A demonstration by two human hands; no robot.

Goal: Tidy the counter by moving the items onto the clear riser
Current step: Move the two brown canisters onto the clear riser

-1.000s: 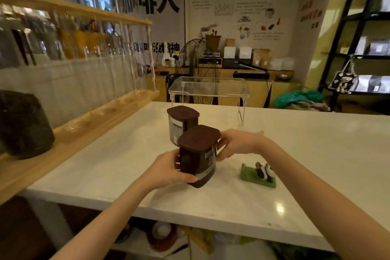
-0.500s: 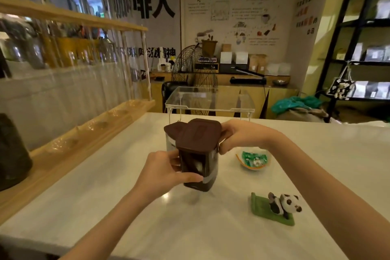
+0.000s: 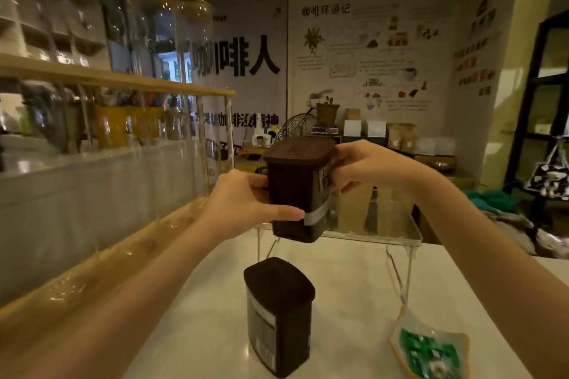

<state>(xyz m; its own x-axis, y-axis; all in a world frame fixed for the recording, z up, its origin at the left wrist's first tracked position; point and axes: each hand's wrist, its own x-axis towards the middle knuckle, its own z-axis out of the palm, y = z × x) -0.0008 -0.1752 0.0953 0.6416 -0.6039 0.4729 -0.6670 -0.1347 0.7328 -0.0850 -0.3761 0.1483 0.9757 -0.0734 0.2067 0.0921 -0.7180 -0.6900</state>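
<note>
A dark brown lidded canister [image 3: 295, 191] is up in the air, tilted slightly, with its base just above the front left edge of the clear riser [image 3: 397, 237]. My left hand [image 3: 243, 203] grips its lower left side and my right hand [image 3: 366, 166] holds its upper right side. A second brown lidded canister [image 3: 277, 314] stands upright on the white counter [image 3: 348, 289] in front of the riser. A small dish of green wrapped sweets [image 3: 431, 348] lies on the counter at the lower right, beside the riser's right leg.
A wooden shelf unit with glass jars [image 3: 117, 95] and a clear panel runs along the counter's left side. Beyond the counter are a back counter with boxes and a potted plant [image 3: 326, 111], and a black shelving rack [image 3: 548, 120] at the right.
Both hands have lifted the canister up and forward, from counter level to the height of the riser's top. The view has moved closer; the panda figure has left the frame.
</note>
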